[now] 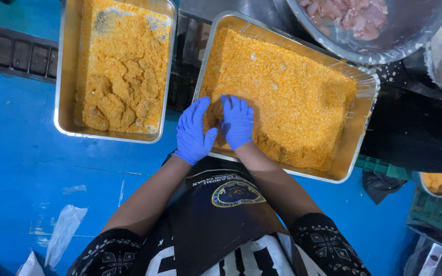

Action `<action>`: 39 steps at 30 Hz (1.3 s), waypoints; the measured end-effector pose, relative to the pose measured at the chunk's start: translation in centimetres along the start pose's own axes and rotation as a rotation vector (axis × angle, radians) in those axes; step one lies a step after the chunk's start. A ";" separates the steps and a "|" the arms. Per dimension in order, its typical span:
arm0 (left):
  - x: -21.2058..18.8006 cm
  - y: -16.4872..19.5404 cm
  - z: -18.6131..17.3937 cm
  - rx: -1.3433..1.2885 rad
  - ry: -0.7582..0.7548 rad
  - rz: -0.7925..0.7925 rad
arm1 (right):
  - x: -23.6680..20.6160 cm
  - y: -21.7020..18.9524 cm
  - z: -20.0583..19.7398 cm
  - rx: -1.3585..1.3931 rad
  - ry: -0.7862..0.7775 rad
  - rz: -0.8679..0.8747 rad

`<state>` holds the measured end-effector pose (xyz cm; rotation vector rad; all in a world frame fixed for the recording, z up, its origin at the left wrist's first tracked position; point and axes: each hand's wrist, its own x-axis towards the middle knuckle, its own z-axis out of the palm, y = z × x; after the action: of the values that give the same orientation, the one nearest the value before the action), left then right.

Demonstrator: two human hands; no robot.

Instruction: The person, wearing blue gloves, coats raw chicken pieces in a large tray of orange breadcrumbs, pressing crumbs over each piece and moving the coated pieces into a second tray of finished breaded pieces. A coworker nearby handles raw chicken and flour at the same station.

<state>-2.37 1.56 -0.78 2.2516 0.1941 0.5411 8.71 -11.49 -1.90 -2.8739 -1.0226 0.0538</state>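
Note:
Both my hands wear blue gloves and press together at the near left corner of a steel tray (355,153) filled with orange breadcrumbs (287,92). My left hand (193,132) and my right hand (237,121) cup a crumb-coated piece (214,113) between them; only a sliver of it shows. A second steel tray (63,97) to the left holds several breaded pieces (121,99) lying on crumbs.
A large metal bowl (405,36) of raw pale pink meat pieces (349,15) sits at the top right. A black crate lies under the trays. The floor (21,168) is blue, with a clear plastic scrap (65,230) at lower left. A small bowl of crumbs (441,183) is at the right edge.

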 end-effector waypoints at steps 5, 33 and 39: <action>-0.1 0.2 -0.2 -0.011 0.003 -0.016 | -0.9 2.3 1.7 0.198 0.025 0.026; -0.5 -0.1 -0.7 -0.037 -0.002 -0.010 | -0.1 0.4 1.1 0.134 -0.426 -0.369; -0.9 -0.1 -0.8 -0.012 -0.007 -0.021 | -1.4 2.5 -0.3 0.327 -0.373 0.299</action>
<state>-3.56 1.92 -0.68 2.2369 0.2098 0.5216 9.22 -14.35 -1.84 -2.7310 -0.5452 0.7276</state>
